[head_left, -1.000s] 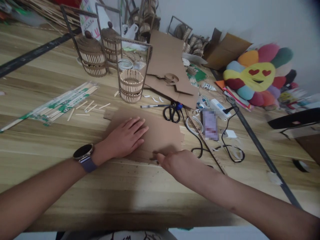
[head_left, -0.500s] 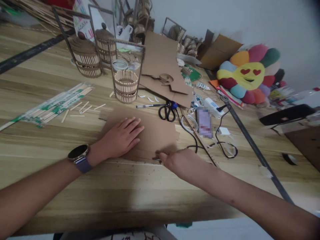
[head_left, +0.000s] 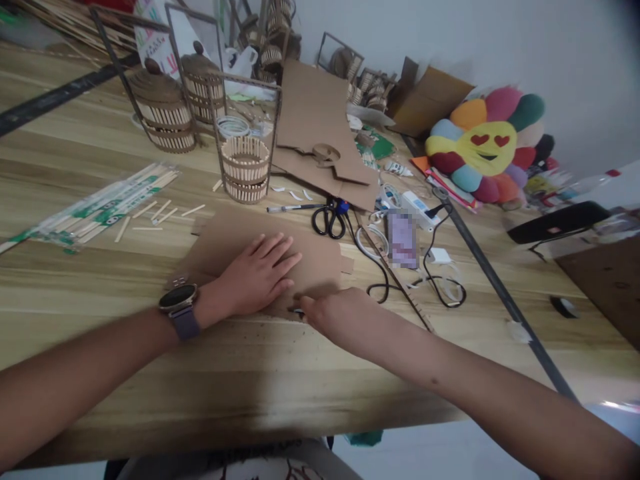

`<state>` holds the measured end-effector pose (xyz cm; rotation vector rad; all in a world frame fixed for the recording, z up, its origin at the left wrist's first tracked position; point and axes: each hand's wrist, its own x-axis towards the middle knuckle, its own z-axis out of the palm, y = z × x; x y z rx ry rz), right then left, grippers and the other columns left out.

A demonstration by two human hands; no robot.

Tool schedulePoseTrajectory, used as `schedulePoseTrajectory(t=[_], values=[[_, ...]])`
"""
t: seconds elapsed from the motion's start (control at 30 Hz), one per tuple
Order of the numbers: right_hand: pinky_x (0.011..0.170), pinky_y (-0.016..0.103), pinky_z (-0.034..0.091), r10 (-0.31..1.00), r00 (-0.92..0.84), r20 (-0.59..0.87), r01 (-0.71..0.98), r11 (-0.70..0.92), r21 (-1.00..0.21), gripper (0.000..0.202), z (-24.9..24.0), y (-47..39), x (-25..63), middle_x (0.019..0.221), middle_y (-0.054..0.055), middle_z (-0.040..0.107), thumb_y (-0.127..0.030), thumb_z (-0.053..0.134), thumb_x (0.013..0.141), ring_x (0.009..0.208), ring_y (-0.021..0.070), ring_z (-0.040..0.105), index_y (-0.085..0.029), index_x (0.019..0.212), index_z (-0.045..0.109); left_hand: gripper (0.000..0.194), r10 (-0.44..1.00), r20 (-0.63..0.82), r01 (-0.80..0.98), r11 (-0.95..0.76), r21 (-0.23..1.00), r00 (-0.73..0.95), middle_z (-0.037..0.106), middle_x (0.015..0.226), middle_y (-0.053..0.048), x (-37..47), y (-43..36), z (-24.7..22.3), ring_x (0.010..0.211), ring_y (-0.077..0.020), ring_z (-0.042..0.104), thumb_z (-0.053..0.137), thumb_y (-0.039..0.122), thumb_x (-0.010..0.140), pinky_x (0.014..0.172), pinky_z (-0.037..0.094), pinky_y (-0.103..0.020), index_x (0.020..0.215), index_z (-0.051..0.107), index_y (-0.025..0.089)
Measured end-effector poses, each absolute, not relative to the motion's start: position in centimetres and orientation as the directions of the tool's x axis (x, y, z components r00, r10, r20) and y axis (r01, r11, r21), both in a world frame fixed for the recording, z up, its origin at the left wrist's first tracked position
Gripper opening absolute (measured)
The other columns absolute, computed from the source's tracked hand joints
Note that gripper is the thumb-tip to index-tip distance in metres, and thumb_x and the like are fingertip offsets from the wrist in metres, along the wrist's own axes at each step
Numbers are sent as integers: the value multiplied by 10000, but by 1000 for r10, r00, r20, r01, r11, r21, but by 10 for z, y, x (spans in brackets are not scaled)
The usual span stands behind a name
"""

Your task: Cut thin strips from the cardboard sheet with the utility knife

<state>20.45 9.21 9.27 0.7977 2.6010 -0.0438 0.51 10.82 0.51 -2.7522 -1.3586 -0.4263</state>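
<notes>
Brown cardboard sheet (head_left: 317, 262), long axis left to right.

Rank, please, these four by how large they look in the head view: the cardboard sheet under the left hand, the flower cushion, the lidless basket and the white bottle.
1. Cardboard sheet, partly covered by the left hand
2. Flower cushion
3. Lidless basket
4. White bottle
The sheet lies nearest, so true sizes may differ.

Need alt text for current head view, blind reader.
A person's left hand lies flat on a cardboard sheet while the right hand grips a mostly hidden tool by the sheet's near edge. Framed slatted baskets stand beyond on the wooden table, with packaged sticks at left and scissors nearby.
</notes>
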Motion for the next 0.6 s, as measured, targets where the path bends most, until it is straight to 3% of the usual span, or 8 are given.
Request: schedulePoseTrajectory(t=[0.2,0.6], values=[[423,209,292,526,-729,-437,523,841,139,279,91,93,207,601,25,675,-25,501,862,525,202,675,-172,1079,598,465,768,277,777,-621,103,577,427,1506,-154,-1,108,6,1413,-343,314,384,391,1007,1147,245,-533,1394,508,165],[415,204,285,539,-711,-451,552,826,118,249,88,95,217,630,30,698,-55,516,882,551,200,691,-185,1078,598,459,776,258,778,-617,119,576,439,1502,-137,-2,107,8,1411,-351,315,383,380,1006,1147,252,-556,1399,507,179]])
